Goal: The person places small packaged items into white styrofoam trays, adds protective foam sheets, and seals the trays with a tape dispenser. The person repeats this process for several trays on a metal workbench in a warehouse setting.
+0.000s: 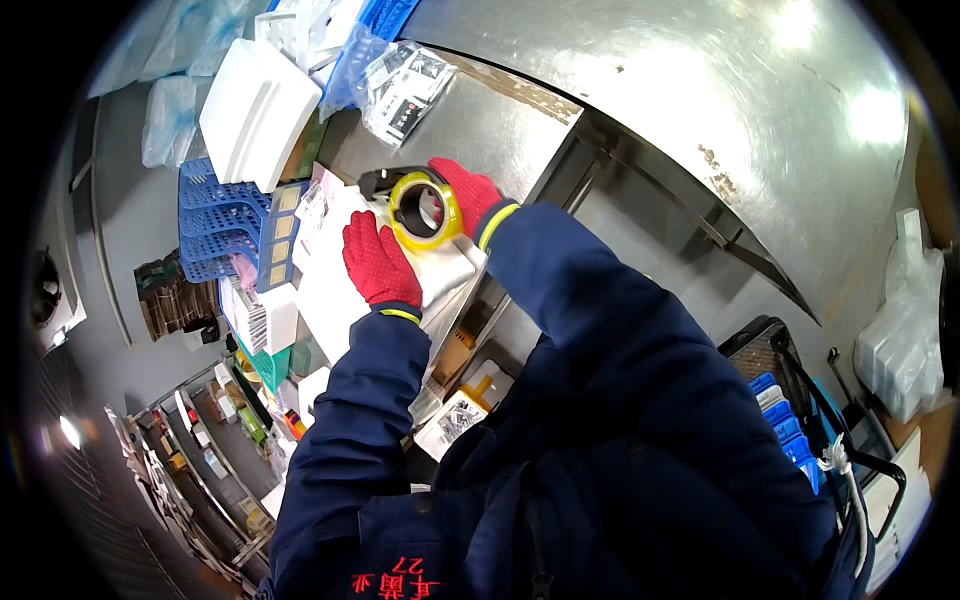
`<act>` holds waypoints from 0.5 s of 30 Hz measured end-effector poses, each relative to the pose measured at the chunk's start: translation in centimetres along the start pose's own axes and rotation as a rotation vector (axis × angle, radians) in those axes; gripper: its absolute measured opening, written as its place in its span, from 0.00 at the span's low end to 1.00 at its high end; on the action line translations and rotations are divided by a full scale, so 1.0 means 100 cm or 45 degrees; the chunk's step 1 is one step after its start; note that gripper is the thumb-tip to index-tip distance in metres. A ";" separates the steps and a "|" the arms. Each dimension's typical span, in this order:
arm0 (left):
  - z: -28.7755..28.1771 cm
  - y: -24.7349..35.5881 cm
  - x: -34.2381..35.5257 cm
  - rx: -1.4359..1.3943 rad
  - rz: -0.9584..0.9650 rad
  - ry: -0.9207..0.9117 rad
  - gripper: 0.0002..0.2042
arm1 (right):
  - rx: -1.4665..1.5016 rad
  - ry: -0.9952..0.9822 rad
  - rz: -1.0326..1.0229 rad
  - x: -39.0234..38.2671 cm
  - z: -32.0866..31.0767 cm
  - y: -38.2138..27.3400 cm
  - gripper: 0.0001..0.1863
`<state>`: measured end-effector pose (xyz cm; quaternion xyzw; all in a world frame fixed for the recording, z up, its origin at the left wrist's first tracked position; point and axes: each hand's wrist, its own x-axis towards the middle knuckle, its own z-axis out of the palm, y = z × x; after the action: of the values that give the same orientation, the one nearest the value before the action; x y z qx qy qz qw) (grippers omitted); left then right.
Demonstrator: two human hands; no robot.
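Both my hands wear red gloves with pale dots. My right hand [466,194] is closed around the far side of a tape dispenser, which carries a roll of yellow tape [440,237]. The dispenser's black end [378,182] points left, and part of the grip is hidden by the roll and the glove. My left hand [378,262] lies flat with its fingers stretched out, just left of the roll. It presses on a white package [445,272] on the work table. The roll sits against the package's upper side.
A steel table [480,125] bears a clear bag of printed packets [402,92]. White foam boxes [260,115] and blue plastic baskets [220,222] stand at the left. A larger steel table [640,70] lies beyond a gap. Low shelves [215,450] hold goods at lower left.
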<state>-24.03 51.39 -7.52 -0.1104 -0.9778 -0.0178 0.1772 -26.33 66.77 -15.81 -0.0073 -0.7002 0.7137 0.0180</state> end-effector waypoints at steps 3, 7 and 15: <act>-0.005 0.007 0.002 0.004 0.113 0.111 0.15 | -0.156 0.183 -0.213 -0.066 -0.021 0.011 0.21; -0.010 0.010 0.001 -0.060 0.186 0.125 0.14 | -0.220 0.059 -0.120 -0.182 -0.049 0.007 0.26; -0.010 0.013 0.003 -0.127 0.235 0.099 0.14 | 0.672 0.073 0.253 -0.220 -0.039 -0.023 0.27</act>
<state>-23.68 52.65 -6.49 -0.2079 -0.9537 -0.0542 0.2103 -4.13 69.94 -13.94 -0.0914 -0.4853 0.8690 -0.0309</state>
